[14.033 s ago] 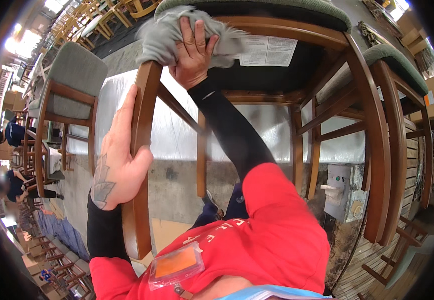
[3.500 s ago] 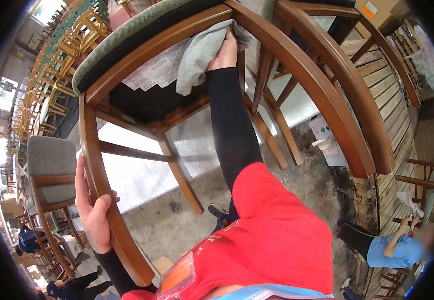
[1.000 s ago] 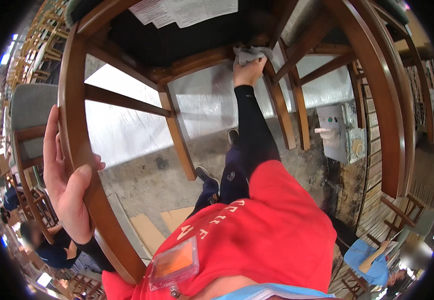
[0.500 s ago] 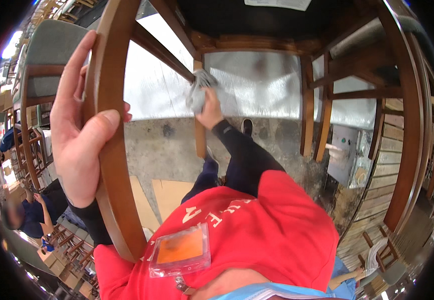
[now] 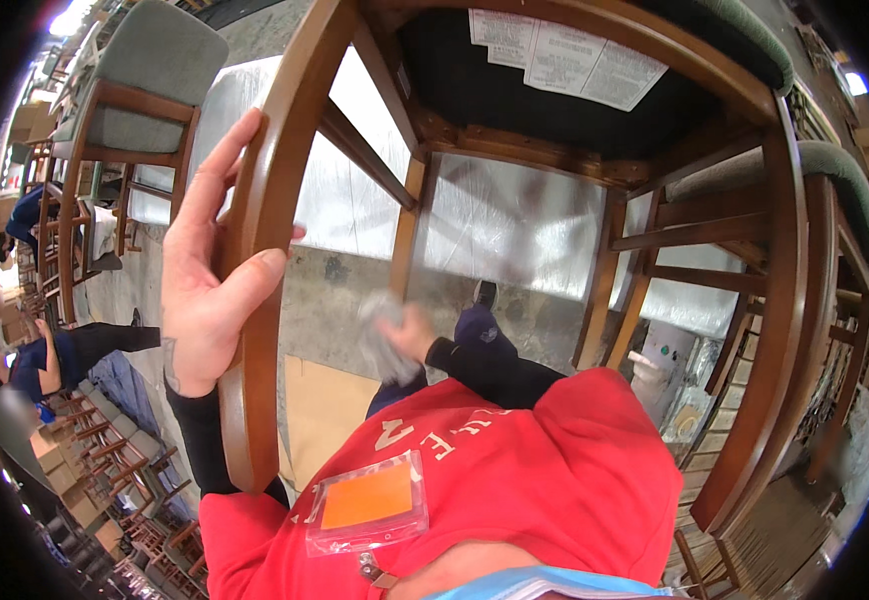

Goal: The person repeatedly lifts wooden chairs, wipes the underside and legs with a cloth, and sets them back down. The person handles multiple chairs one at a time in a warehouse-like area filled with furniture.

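A brown wooden chair stands before me with its black seat underside (image 5: 435, 80) and white labels (image 5: 565, 62) showing. My left hand (image 5: 205, 300) is wrapped round its near left leg (image 5: 255, 420), thumb across the front. Lower down, my right hand (image 5: 415, 335) holds a grey cloth (image 5: 381, 345), both smeared by motion. The cloth is by the lower end of the chair's farther left leg (image 5: 407, 240); whether it touches the wood I cannot tell.
Another chair with a grey-green seat (image 5: 840, 190) stands close on the right. A grey upholstered chair (image 5: 155, 75) is at the far left. Silvery sheeting (image 5: 515, 220) lies beyond the legs, cardboard (image 5: 325, 410) on the floor. A co-worker (image 5: 40, 370) is off to the left.
My right hand has drawn the cloth toward me, from the far leg's upper part to its lower end. My left hand keeps its hold. More of the seat's underside now shows.
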`<state>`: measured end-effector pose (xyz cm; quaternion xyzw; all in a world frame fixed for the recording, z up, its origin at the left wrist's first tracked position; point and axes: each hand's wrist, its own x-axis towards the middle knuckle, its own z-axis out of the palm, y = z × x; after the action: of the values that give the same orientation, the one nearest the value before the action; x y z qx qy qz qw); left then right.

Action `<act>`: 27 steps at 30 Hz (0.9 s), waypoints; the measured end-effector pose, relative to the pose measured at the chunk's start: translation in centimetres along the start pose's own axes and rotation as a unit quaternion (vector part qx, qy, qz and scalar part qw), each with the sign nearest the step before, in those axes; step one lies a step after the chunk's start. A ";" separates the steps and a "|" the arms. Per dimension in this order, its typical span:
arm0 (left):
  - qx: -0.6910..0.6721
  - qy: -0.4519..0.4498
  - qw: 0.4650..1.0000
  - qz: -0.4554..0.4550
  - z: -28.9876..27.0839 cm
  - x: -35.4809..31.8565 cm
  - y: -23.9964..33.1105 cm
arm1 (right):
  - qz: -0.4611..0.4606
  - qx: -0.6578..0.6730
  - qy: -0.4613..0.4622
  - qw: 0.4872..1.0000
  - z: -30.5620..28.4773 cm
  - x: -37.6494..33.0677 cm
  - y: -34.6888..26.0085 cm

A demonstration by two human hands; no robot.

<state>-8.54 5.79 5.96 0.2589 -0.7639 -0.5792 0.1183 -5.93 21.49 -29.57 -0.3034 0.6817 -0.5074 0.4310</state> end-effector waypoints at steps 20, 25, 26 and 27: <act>-0.036 -0.090 0.986 0.135 -1.7 1.2 -2.4 | 0.033 -0.225 0.416 0.880 -14.1 5.4 -4.6; -0.023 -0.123 0.977 0.173 -1.1 4.5 -5.3 | 0.139 -0.371 0.248 0.884 -16.6 -1.8 -9.5; -0.018 -0.108 0.977 0.183 -2.6 5.3 -6.4 | 0.100 -0.329 0.282 0.896 -13.9 -2.6 -10.5; -0.023 -0.103 0.975 0.198 -3.3 6.2 -6.8 | 0.015 -0.252 0.299 0.920 -12.1 -4.4 -10.0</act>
<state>-10.35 -1.57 -0.20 0.0387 -0.7945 -0.5852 0.1572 -15.07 27.46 -17.44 -0.2259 0.8887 -0.3793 0.1238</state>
